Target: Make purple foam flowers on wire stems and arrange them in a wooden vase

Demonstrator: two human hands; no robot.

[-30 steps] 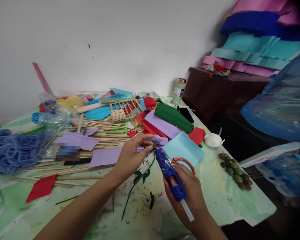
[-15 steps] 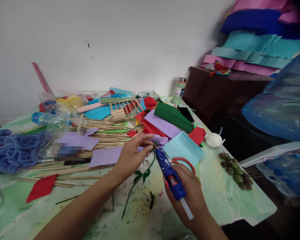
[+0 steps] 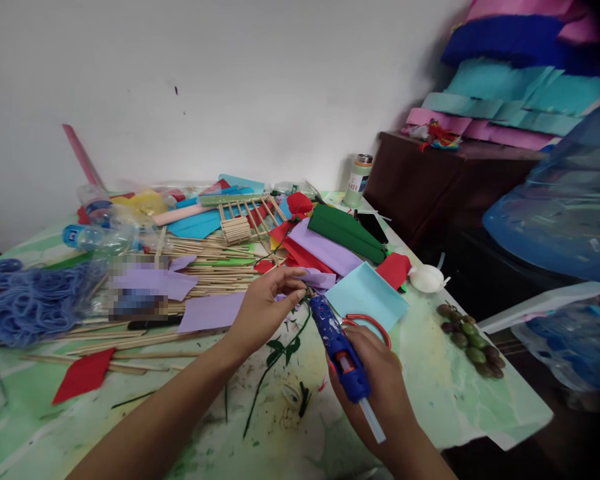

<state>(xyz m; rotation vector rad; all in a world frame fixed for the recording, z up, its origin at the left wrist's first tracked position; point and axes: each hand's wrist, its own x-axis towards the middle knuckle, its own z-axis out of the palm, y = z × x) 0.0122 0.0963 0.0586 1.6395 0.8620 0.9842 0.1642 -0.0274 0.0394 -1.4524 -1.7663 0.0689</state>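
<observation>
In my right hand is a blue glue gun, its nozzle pointing up and away, a clear glue stick poking out of its back end. My left hand pinches the top of a dark green craft stem, which hangs down with paper-like leaves. The nozzle is right by those fingertips; whether it touches the stem I cannot tell. Purple paper shows just behind the fingertips. Red-handled scissors lie partly hidden behind my right hand, by a light blue paper sheet.
Many thin wooden sticks and purple sheets cover the table's left side, beside blue yarn. A green roll, a bottle and a phone lie farther back. Grapes sit near the right edge.
</observation>
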